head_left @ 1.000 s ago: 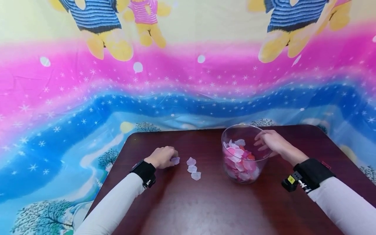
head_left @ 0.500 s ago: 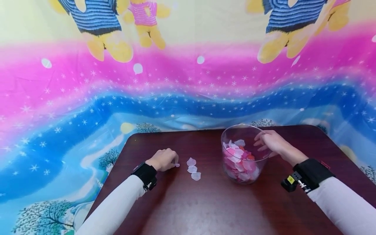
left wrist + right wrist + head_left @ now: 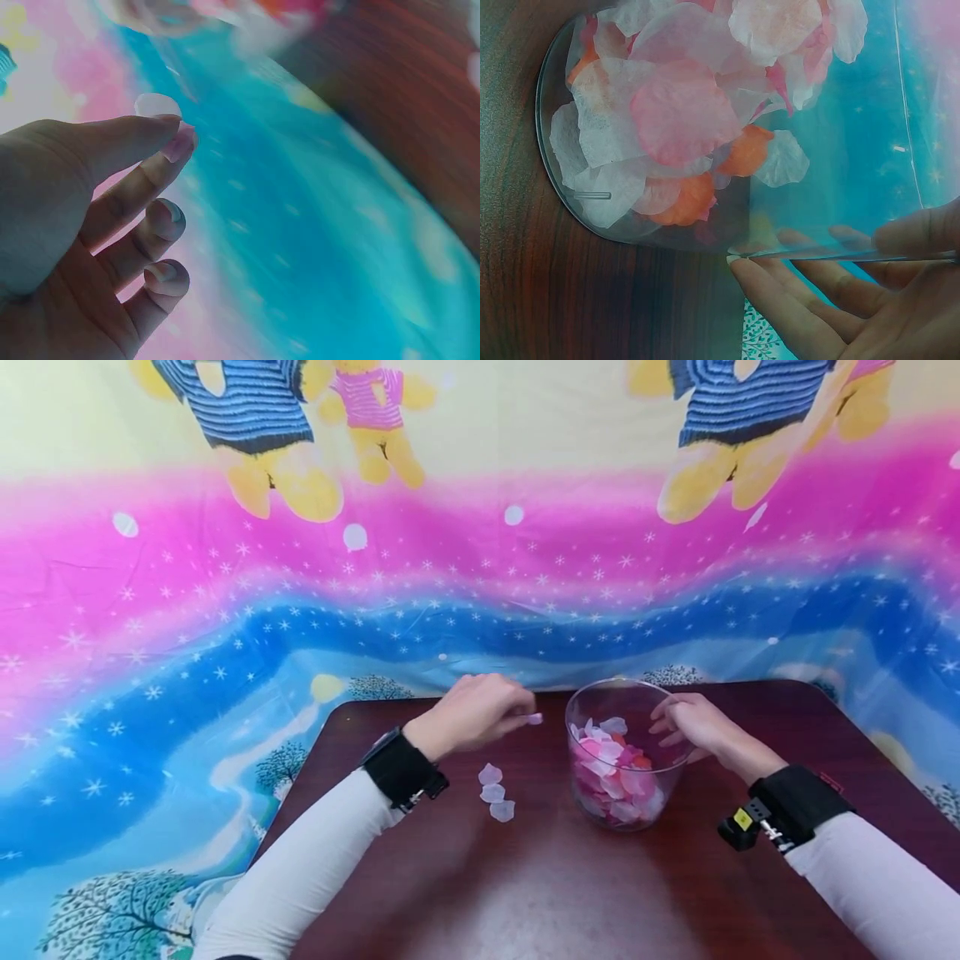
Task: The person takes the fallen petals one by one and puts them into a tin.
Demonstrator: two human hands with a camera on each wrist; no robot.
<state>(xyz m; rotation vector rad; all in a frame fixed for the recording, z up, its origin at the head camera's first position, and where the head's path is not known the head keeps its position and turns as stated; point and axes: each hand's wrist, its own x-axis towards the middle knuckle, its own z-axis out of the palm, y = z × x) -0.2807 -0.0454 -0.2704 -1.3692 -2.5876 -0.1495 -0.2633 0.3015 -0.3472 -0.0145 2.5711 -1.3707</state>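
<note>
A small pale pinkish petal (image 3: 159,105) is pinched between the thumb and forefinger of my left hand (image 3: 480,710). That hand is raised over the back of the table, left of a clear round tub (image 3: 573,760). Pink, white and orange petals (image 3: 682,112) fill the tub's lower part. My right hand (image 3: 701,727) grips the tub's wall near the rim on its right side; in the right wrist view, thumb and fingers lie on either side of the clear wall. Three pale petals (image 3: 492,793) form a short row on the table, left of the tub.
The dark brown table (image 3: 570,893) has rounded far corners. Right behind its back edge hangs a printed cloth backdrop (image 3: 480,568) with bears and snowflakes. A black wrist camera strap (image 3: 401,768) sits on each forearm.
My left hand has lifted off the table with the petal and moved right and away from me, toward the tub. My right hand and the tub have stayed put.
</note>
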